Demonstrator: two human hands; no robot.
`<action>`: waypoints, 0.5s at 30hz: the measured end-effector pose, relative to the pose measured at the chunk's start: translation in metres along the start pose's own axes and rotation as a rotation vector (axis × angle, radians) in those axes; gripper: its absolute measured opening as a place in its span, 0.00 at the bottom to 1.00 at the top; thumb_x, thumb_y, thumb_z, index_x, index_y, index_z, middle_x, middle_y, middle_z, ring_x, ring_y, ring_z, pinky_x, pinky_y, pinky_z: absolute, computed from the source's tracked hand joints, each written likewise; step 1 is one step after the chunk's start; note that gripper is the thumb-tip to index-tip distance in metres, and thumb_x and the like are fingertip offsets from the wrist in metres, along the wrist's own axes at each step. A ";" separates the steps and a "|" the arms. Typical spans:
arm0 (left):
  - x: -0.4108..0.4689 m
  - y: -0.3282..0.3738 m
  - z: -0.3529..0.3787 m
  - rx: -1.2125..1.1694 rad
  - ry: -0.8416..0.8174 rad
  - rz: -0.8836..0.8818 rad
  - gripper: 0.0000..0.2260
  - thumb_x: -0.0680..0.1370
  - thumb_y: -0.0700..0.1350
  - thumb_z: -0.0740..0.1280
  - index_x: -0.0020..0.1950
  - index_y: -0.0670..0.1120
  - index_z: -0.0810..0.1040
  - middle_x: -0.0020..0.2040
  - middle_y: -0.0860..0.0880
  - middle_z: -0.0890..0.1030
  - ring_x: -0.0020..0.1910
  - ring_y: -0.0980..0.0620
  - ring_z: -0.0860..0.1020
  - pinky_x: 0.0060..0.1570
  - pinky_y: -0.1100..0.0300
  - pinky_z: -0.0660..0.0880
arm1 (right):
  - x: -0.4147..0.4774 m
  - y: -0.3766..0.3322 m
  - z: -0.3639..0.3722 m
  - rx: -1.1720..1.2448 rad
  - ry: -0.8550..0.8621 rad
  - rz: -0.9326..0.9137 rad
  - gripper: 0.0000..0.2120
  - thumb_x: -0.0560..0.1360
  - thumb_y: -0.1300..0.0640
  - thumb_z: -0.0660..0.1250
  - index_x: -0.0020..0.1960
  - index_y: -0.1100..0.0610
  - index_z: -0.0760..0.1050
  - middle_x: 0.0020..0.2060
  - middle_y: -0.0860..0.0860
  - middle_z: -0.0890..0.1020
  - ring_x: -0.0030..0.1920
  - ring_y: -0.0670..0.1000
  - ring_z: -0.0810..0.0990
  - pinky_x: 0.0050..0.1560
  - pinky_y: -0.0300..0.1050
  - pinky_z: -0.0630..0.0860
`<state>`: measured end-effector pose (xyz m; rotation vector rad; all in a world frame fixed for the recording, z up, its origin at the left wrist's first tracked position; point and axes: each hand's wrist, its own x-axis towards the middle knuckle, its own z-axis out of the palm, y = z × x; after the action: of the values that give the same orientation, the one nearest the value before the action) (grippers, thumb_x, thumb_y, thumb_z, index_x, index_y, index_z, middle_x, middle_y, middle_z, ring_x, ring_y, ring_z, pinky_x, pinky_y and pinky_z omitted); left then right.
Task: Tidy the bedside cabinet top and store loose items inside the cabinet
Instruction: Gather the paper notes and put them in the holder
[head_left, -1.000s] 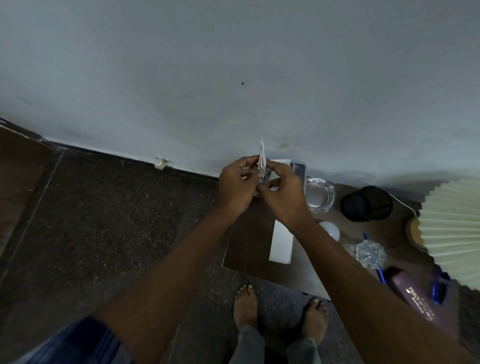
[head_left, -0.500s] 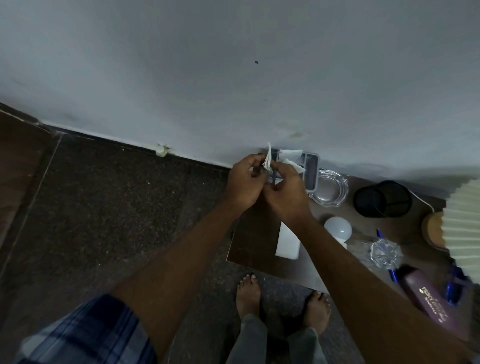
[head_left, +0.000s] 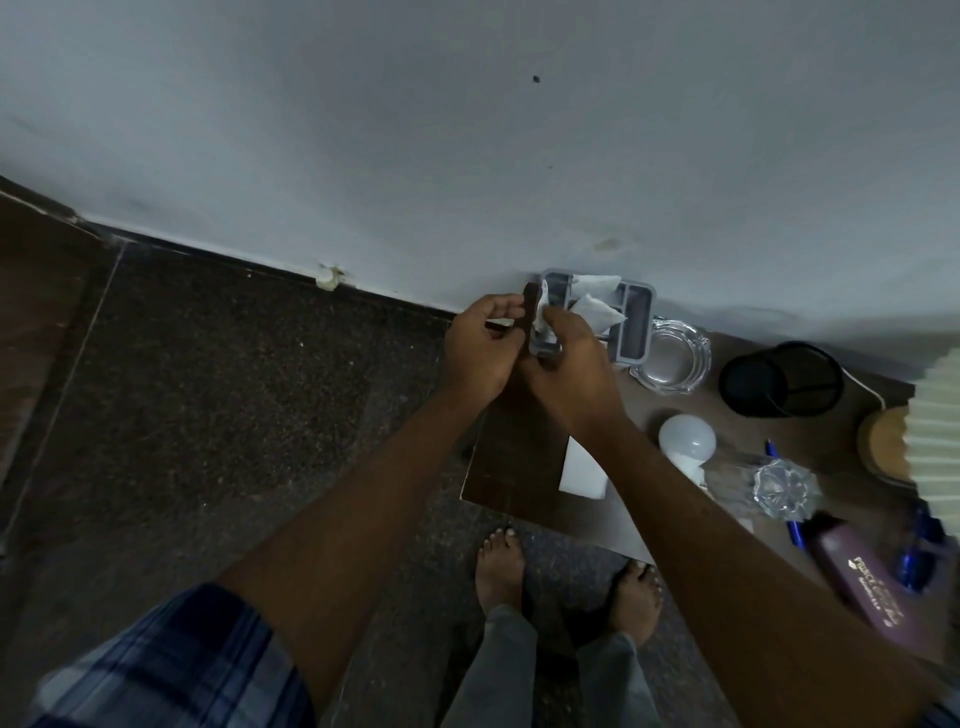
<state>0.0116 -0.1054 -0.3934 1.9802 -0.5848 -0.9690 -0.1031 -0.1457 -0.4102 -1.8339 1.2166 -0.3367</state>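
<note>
My left hand (head_left: 480, 348) and my right hand (head_left: 571, 364) meet over the back left corner of the dark wooden cabinet top (head_left: 511, 467). Together they pinch a small white packet (head_left: 543, 310), which has a thin dark brown strip at its left edge. Just behind the hands, against the wall, sits a grey divided tray (head_left: 636, 325) with white packets (head_left: 597, 310) lying in it. A white card (head_left: 582, 470) lies flat on the cabinet under my right forearm.
To the right stand a glass ashtray (head_left: 675, 361), a black mesh cup (head_left: 782, 379), a white bulb (head_left: 687, 439), a cut-glass piece (head_left: 784, 488), blue pens (head_left: 917, 566), a purple case (head_left: 872, 587) and a pleated lampshade (head_left: 935, 431). Dark floor lies to the left.
Both hands have lowered slightly with the white packet, close to the grey tray's left end. The view has shifted left, showing more of the tray and its packets.
</note>
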 end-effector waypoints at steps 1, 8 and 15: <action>-0.001 -0.001 -0.001 -0.003 0.008 -0.004 0.17 0.77 0.32 0.67 0.64 0.40 0.80 0.57 0.44 0.84 0.54 0.45 0.83 0.56 0.46 0.81 | -0.002 0.000 -0.001 0.003 0.009 0.004 0.25 0.76 0.58 0.71 0.72 0.59 0.71 0.66 0.54 0.78 0.64 0.54 0.77 0.65 0.51 0.77; -0.020 -0.021 -0.004 -0.017 0.011 -0.022 0.15 0.76 0.32 0.68 0.62 0.40 0.80 0.52 0.44 0.84 0.52 0.48 0.83 0.58 0.48 0.81 | -0.022 0.010 -0.015 0.047 0.079 0.032 0.24 0.75 0.59 0.70 0.70 0.55 0.73 0.66 0.52 0.76 0.58 0.54 0.82 0.59 0.55 0.79; -0.055 -0.058 0.020 0.092 -0.065 -0.095 0.11 0.77 0.36 0.70 0.58 0.45 0.83 0.51 0.49 0.85 0.51 0.53 0.83 0.53 0.56 0.81 | -0.056 0.039 -0.025 0.013 0.057 0.096 0.21 0.76 0.58 0.70 0.68 0.53 0.74 0.60 0.50 0.79 0.47 0.51 0.83 0.52 0.54 0.81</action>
<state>-0.0340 -0.0455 -0.4265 2.0802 -0.5842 -1.0855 -0.1693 -0.1161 -0.4136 -1.7590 1.3339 -0.3443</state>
